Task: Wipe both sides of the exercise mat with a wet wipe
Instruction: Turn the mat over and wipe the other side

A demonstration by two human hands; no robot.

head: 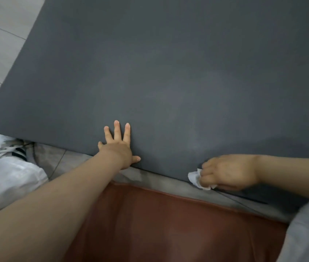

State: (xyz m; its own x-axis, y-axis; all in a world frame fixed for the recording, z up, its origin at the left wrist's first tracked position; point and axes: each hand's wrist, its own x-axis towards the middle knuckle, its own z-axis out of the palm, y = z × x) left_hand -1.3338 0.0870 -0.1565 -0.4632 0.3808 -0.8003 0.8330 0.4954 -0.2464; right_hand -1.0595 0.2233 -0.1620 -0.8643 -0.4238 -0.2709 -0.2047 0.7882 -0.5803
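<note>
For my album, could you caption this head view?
Left hand presses the grey mat flat; right hand grips a wet wipe.

One dark grey exercise mat [159, 72] fills the view from the centre out to 12 o'clock. Two bare hands are on its near edge: one left hand [118, 146] just below centre towards 7 o'clock, fingers spread flat, and one right hand [227, 172] at 4 o'clock, curled round one white wet wipe [194, 177]. One white sneaker [8, 148] sits at 9 o'clock, and one reddish-brown cushion [168, 224] lies at 6 o'clock.
</note>
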